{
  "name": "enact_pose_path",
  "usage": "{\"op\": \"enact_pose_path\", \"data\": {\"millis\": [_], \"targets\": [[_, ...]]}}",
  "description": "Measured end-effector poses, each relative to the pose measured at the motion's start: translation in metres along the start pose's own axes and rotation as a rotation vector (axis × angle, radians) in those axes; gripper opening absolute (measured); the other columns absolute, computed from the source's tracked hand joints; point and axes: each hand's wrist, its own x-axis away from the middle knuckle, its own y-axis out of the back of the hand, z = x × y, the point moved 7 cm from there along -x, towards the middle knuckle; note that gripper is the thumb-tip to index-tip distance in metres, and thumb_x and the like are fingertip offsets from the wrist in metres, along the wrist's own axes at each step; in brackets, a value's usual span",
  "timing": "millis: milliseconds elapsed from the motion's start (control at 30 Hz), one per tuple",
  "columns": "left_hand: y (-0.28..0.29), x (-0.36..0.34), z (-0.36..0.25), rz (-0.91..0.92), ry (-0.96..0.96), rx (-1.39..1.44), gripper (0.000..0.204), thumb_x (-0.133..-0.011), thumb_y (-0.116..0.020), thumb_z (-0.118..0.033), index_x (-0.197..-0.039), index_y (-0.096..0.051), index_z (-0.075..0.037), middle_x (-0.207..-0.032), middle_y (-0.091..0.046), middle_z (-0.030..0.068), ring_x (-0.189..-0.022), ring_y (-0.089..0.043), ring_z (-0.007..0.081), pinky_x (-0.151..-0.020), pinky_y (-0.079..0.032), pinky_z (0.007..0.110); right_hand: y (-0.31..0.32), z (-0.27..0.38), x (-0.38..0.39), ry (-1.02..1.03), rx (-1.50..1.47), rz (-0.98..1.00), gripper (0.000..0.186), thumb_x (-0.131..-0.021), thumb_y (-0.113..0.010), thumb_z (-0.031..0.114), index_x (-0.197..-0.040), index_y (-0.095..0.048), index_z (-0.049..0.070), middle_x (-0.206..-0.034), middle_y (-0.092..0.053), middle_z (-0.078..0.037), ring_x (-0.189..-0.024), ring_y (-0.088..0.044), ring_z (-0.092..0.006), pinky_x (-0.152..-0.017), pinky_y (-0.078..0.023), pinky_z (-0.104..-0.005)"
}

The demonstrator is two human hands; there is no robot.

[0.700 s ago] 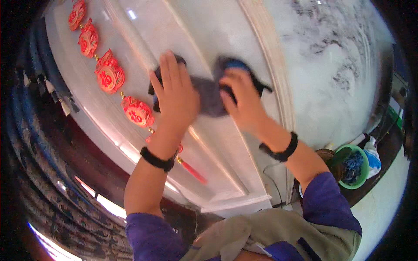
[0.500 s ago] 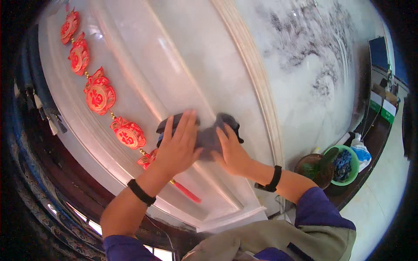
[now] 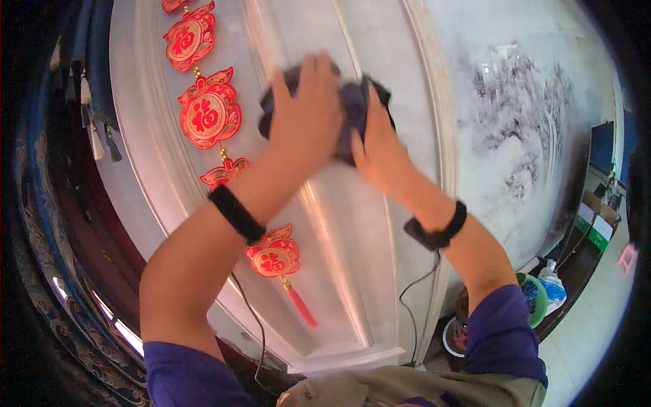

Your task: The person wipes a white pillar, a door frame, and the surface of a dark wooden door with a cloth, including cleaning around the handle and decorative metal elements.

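Note:
A dark blue-black cloth is bunched against a pale panelled wall with raised strips. My left hand presses on the cloth's left part, fingers stretched upward and somewhat blurred. On its right side, my right hand holds the cloth between thumb and fingers. Parts of the cloth stick out past both hands; the rest is hidden beneath them. Left of my hands hangs a string of red and gold ornaments, partly behind my left forearm, ending in a red tassel.
Dark patterned curtains with tassels line the left. A panel with a grey landscape picture is on the right. Beyond my right arm are a green basin, a white-blue bag and boxes on a dark ledge. Cables dangle from my wristbands.
Both hands have slid up the wall together with the cloth. My view has shifted, so the ornaments sit differently, and my right arm now covers more of the basin.

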Motion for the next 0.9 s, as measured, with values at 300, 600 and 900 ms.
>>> {"op": "enact_pose_path", "data": {"millis": [300,600,900], "targets": [[0.008,0.07,-0.065,0.214,-0.396,0.231,0.063,-0.076,-0.057,-0.03,-0.127,-0.045,0.006,-0.143,-0.031,0.0204,-0.135,-0.024,0.0321,-0.106,-0.022,0.055,0.004,-0.002,0.089,-0.108,0.123,0.373,0.083,-0.073,-0.066,0.012,-0.137,-0.017,-0.003,-0.133,-0.021,-0.04,-0.113,-0.04,-0.0549,-0.094,-0.043,-0.0496],[0.005,-0.039,0.056,0.012,0.015,-0.028,0.054,-0.083,-0.055,-0.033,-0.13,-0.047,-0.006,-0.146,-0.027,0.0149,-0.136,-0.023,0.0286,-0.103,-0.021,0.061,0.012,0.02,-0.091,0.249,0.403,-0.105,0.065,-0.082,-0.06,0.017,-0.132,-0.027,-0.009,-0.136,-0.022,-0.037,-0.12,-0.037,-0.0507,-0.1,-0.039,-0.045],[-0.013,-0.094,0.125,-0.034,0.218,-0.212,0.059,-0.086,-0.05,-0.035,-0.133,-0.041,-0.001,-0.145,-0.028,0.0212,-0.134,-0.026,0.035,-0.101,-0.025,0.059,0.002,0.03,-0.186,0.42,0.789,-0.22,0.062,-0.09,-0.043,0.031,-0.136,-0.029,-0.009,-0.143,-0.029,-0.024,-0.134,-0.024,-0.0373,-0.109,-0.022,-0.0432]]}}
